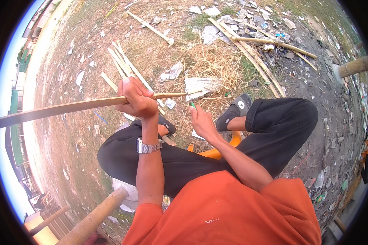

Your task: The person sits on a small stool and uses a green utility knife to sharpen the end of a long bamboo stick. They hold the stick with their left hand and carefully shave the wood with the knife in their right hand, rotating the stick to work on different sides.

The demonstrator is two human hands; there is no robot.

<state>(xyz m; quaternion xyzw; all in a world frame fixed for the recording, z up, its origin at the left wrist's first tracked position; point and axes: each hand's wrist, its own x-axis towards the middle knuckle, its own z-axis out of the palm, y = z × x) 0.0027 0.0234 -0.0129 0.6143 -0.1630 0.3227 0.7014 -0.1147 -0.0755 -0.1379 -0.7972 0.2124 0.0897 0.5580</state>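
My left hand is closed in a fist round a long, flat bamboo strip. The strip runs from the far left edge past my fist, and its narrow tip points right over the straw. In my right hand is a knife with a green handle, mostly covered by my fingers. Its thin blade points up and crosses the strip near the tip; whether the two touch I cannot tell. A metal wristwatch sits on my left wrist.
More bamboo strips lie beyond my left hand, and longer ones lie at the far right. Thick bamboo poles stand at lower left and right. Straw, paper scraps and rubble cover the ground. Something orange shows beneath my legs.
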